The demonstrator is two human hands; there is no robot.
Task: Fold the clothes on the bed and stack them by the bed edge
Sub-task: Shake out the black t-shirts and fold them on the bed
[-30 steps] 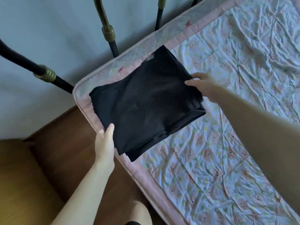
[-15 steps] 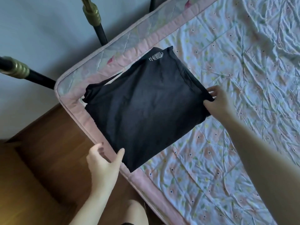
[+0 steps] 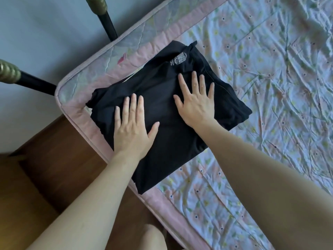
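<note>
the folded black garment (image 3: 167,127) lies at the bed's (image 3: 270,87) corner, along its pink edge. left hand (image 3: 132,130) and right hand (image 3: 195,103) press flat on it, fingers spread, grasping nothing. brown floor (image 3: 59,159) lies beside the bed.

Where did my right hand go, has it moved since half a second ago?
Yes. The right hand left the black folded garment's right edge and now lies flat on top of it, nearer the garment's label and the bed corner.
</note>
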